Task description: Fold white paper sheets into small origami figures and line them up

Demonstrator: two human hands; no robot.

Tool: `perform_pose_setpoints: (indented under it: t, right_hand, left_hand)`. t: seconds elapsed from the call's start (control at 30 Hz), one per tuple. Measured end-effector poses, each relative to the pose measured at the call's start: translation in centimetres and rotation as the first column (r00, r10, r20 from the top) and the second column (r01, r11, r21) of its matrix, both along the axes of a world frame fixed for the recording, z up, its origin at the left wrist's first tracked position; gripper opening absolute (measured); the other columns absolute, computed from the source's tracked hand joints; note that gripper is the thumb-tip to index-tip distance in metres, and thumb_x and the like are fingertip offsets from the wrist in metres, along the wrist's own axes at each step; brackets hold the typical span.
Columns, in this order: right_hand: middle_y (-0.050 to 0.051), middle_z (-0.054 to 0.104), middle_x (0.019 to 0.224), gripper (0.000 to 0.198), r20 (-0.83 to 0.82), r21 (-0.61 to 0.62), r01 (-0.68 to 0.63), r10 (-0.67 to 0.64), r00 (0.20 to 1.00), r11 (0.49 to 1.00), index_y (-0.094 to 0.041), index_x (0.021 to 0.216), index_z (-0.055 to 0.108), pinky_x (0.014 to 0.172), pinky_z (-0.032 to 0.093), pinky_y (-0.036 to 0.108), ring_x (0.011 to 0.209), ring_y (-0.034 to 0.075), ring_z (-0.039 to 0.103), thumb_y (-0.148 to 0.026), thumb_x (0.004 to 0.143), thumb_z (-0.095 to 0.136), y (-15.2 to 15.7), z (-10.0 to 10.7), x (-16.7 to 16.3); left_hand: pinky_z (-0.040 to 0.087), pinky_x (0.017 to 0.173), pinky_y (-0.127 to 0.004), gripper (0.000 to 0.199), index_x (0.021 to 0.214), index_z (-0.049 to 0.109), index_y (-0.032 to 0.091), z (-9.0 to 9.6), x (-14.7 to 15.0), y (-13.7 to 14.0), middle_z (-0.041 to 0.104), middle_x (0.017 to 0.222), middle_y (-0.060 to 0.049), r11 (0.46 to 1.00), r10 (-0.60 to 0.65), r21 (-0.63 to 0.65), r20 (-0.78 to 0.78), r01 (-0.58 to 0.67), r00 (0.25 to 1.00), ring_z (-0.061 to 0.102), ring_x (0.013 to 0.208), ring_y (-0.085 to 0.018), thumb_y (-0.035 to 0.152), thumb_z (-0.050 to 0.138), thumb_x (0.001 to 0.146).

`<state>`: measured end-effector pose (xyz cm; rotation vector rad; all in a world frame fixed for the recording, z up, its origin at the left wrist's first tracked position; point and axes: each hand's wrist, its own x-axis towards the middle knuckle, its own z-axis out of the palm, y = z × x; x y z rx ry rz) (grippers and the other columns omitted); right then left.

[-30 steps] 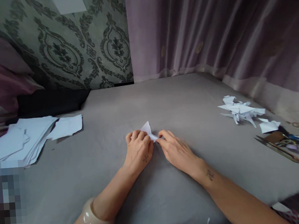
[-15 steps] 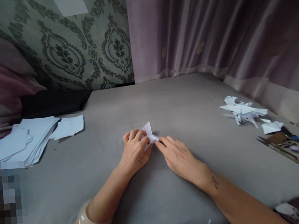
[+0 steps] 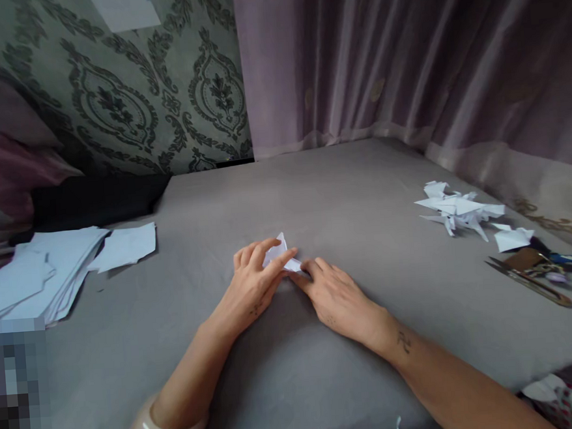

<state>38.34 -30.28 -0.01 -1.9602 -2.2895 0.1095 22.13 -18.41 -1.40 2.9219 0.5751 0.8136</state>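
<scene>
A small piece of folded white paper [image 3: 293, 265] is between my two hands, at the middle of the grey surface. One pointed corner sticks up behind my fingers. My left hand [image 3: 257, 273] holds it from the left, index finger stretched across its top and the other fingers bent around it. At its right end my right hand [image 3: 331, 294] pinches a narrow part between thumb and bent fingers. My fingers hide much of the paper's shape.
Stacked white sheets [image 3: 69, 269] and a smaller sheet [image 3: 127, 246] lie at the left. Several folded paper figures [image 3: 462, 210] are piled at the right, near scissors [image 3: 530, 281] and a brown item [image 3: 527, 261]. Curtains [image 3: 344, 60] border the far right side.
My left index finger has stretched out over the paper, where it was curled before. My right fingers have bent more at the paper's right end. The whole view has shifted slightly.
</scene>
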Motion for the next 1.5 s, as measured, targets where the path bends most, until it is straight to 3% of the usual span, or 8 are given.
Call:
perform_pose_setpoints:
  t: [0.1, 0.27, 0.4, 0.57, 1.0, 1.13, 1.33, 1.5]
  right_hand:
    - [0.008, 0.052, 0.106, 0.046, -0.024, -0.009, 0.007, -0.007, 1.000, 1.000, -0.022, 0.127, 0.048, 0.079, 0.042, 0.033, 0.094, 0.021, 0.046, -0.003, 0.087, 0.038, 0.0, 0.0, 0.1]
    - [0.008, 0.051, 0.102, 0.044, -0.021, -0.021, 0.006, -0.007, 1.000, 1.000, -0.022, 0.125, 0.049, 0.077, 0.041, 0.033, 0.089, 0.021, 0.045, -0.003, 0.086, 0.037, 0.0, 0.1, 0.3]
    - [0.007, 0.051, 0.103, 0.042, -0.038, -0.028, 0.014, -0.015, 0.999, 1.000, -0.023, 0.123, 0.051, 0.078, 0.041, 0.033, 0.093, 0.021, 0.045, -0.005, 0.087, 0.038, 0.0, 0.1, 0.4]
    - [0.007, 0.050, 0.103, 0.042, -0.041, -0.052, 0.022, -0.024, 0.999, 0.998, -0.024, 0.120, 0.053, 0.079, 0.040, 0.033, 0.091, 0.021, 0.044, -0.004, 0.086, 0.038, 0.0, 0.1, 0.4]
    - [0.007, 0.052, 0.105, 0.042, -0.186, -0.096, 0.004, -0.022, 0.982, 0.995, -0.023, 0.118, 0.056, 0.080, 0.043, 0.031, 0.097, 0.018, 0.049, -0.003, 0.086, 0.038, 0.1, 0.9, 1.2]
    - [0.006, 0.058, 0.106, 0.037, -0.363, -0.061, 0.032, -0.052, 0.930, 0.998, -0.021, 0.106, 0.063, 0.081, 0.043, 0.027, 0.094, 0.015, 0.056, -0.002, 0.085, 0.039, 0.8, 0.3, 2.3]
    - [0.001, 0.067, 0.085, 0.020, -0.593, -0.031, 0.262, -0.229, 0.772, 0.965, -0.020, 0.094, 0.061, 0.071, 0.044, 0.025, 0.077, 0.013, 0.061, -0.011, 0.084, 0.046, 2.2, -1.5, 2.6]
    - [0.000, 0.067, 0.081, 0.010, -0.641, -0.030, 0.308, -0.255, 0.724, 0.951, -0.021, 0.091, 0.060, 0.067, 0.044, 0.024, 0.071, 0.013, 0.061, -0.018, 0.085, 0.052, 2.8, -2.3, 2.0]
  left_hand:
    - [0.041, 0.088, -0.041, 0.046, 0.129, 0.043, 0.019, -0.3, 0.0, 0.0, 0.050, 0.118, -0.014, 0.995, 0.093, -0.050, 0.053, -0.090, 0.994, 0.049, 0.104, -0.025, 0.034, 0.057, 0.088]
    - [0.043, 0.057, -0.024, 0.026, 0.090, 0.055, 0.019, -0.1, -0.7, 0.3, 0.058, 0.085, -0.002, 0.947, 0.245, -0.197, -0.066, -0.253, 0.967, 0.056, 0.069, -0.015, 0.043, 0.061, 0.083]
    - [0.040, 0.053, -0.021, 0.027, 0.072, 0.059, 0.018, 0.1, -0.4, -0.5, 0.063, 0.074, 0.000, 0.956, 0.246, -0.145, -0.084, -0.256, 0.966, 0.058, 0.059, -0.011, 0.040, 0.054, 0.089]
    - [0.049, 0.069, -0.025, 0.019, 0.088, 0.065, 0.017, -0.4, 0.2, -0.8, 0.071, 0.095, -0.005, 0.993, 0.114, -0.025, 0.038, -0.113, 0.993, 0.066, 0.077, -0.015, 0.028, 0.050, 0.092]
    - [0.052, 0.085, -0.033, 0.028, 0.107, 0.063, 0.017, -1.4, 0.2, -0.1, 0.064, 0.106, -0.009, 0.967, -0.157, -0.219, -0.100, 0.132, 0.983, 0.059, 0.098, -0.019, 0.015, 0.039, 0.094]
    - [0.052, 0.084, -0.032, 0.028, 0.103, 0.065, 0.017, -1.7, 0.2, 0.1, 0.064, 0.104, -0.010, 0.970, -0.161, -0.203, -0.110, 0.136, 0.981, 0.058, 0.097, -0.019, 0.015, 0.039, 0.093]
    - [0.051, 0.084, -0.033, 0.028, 0.104, 0.065, 0.017, -1.4, 0.3, 0.0, 0.064, 0.104, -0.009, 0.968, -0.181, -0.201, -0.141, 0.151, 0.973, 0.057, 0.095, -0.020, 0.012, 0.040, 0.092]
    - [0.050, 0.088, -0.036, 0.031, 0.114, 0.061, 0.017, -1.5, 0.5, 0.0, 0.063, 0.109, -0.009, 0.973, -0.193, -0.162, -0.169, 0.166, 0.967, 0.056, 0.099, -0.021, 0.014, 0.039, 0.093]
